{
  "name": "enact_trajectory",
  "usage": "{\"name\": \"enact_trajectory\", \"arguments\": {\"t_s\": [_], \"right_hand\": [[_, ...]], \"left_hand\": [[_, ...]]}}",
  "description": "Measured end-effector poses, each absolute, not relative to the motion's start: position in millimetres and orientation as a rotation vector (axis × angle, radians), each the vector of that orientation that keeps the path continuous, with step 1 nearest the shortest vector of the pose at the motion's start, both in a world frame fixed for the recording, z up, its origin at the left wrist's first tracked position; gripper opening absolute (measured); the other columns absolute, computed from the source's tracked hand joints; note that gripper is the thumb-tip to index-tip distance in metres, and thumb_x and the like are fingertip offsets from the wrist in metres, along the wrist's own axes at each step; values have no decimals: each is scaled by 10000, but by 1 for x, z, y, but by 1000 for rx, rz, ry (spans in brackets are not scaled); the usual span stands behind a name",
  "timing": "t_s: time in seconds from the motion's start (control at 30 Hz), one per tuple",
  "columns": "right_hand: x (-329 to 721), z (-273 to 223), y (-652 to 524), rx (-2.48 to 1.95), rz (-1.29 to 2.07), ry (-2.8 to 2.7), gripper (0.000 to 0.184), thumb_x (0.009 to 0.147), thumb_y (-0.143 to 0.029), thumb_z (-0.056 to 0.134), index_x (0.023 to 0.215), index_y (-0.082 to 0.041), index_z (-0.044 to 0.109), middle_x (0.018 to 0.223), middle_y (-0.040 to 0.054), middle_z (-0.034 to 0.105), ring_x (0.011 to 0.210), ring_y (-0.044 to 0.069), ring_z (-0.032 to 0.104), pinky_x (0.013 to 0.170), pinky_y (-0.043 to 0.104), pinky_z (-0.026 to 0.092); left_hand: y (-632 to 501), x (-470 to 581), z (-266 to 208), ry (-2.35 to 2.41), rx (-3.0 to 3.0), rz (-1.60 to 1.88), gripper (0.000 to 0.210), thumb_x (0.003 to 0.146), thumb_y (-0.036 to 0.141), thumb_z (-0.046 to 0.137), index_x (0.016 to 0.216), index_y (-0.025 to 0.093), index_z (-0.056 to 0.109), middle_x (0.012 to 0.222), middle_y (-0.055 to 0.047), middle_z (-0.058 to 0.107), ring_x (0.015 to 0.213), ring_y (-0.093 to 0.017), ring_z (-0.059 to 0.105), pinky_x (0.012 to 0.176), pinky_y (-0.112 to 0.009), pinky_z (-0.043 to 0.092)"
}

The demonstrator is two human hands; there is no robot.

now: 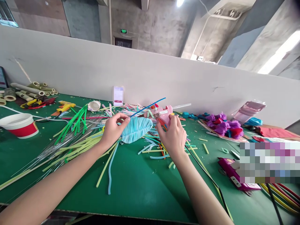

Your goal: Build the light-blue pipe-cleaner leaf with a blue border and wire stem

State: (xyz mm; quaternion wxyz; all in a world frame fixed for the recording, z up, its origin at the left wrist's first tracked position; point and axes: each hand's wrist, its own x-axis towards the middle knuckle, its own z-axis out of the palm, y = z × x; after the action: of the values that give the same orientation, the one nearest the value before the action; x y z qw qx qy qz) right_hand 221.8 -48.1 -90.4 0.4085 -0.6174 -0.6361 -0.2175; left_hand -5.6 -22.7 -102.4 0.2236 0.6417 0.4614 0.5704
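Observation:
My left hand pinches the end of a dark blue pipe cleaner, which slants up to the right. Just below its fingers is a light blue leaf shape of fuzzy strips; whether the hand also touches it is hidden. Closed around the handle of a pink hot glue gun is my right hand. The gun's nozzle points left, close to the leaf's upper edge, and a clear glue stick sticks out of its back. Loose green pipe cleaners and other coloured ones lie around both hands.
At left stand a paper cup, a yellow glue gun and bamboo pieces. A phone leans on the partition. Purple flowers and a magenta device are at right. A black cable runs by my right forearm.

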Motion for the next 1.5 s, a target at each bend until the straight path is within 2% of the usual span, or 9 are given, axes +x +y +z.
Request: {"name": "enact_trajectory", "arguments": {"t_s": [0.27, 0.9, 1.5], "right_hand": [[220, -93, -48, -1533, -533, -1652, 431, 953, -500, 474, 1169, -146, 592, 1138, 162, 680, 813, 239, 654, 553, 288, 381], [214, -96, -50, -1567, -596, -1702, 402, 988, -447, 449, 1216, -140, 575, 1086, 123, 682, 761, 188, 630, 487, 265, 275], [218, -94, -50, -1556, -598, -1704, 375, 1002, -421, 450, 1224, -144, 571, 1155, 147, 680, 806, 206, 649, 491, 259, 296]], "left_hand": [[-28, -1, -100, 1253, 1748, 1566, 290, 847, 479, 644, 803, 193, 644, 767, -15, 670, 629, -162, 545, 583, -261, 400], [-29, 0, -101, 1192, 1764, 1564, 254, 862, 437, 652, 815, 187, 656, 732, -5, 632, 605, -150, 518, 555, -251, 389], [-27, -1, -101, 1209, 1754, 1575, 261, 853, 442, 658, 811, 184, 656, 731, -4, 641, 588, -142, 516, 539, -250, 384]]}}
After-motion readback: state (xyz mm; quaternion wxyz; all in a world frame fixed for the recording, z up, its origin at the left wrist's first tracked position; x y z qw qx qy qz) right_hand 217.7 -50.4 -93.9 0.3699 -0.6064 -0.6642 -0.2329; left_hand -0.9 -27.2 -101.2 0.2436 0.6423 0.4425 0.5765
